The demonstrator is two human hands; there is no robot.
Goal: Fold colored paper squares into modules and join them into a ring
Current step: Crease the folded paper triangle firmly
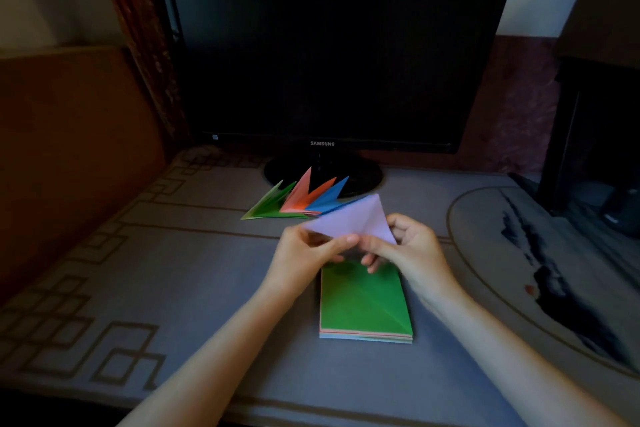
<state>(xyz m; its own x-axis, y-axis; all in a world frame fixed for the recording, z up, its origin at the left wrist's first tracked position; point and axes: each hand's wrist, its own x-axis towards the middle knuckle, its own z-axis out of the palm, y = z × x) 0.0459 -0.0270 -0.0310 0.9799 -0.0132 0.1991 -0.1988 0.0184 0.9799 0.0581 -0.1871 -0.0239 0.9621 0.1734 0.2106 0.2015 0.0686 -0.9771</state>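
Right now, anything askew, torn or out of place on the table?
Nothing serious. The top green sheet of the stack carries a diagonal crease. The folded modules lie fanned in front of the monitor base, and both the left hand and right hand hold the lilac paper.

One wide-angle view sits at the person's head, above the near edge of the counter point(166, 288), facing forward and down. It is close over the left hand point(304, 263) and right hand point(414, 253) at mid-frame, and reaches as far as the monitor point(329, 45) standing at the far side.
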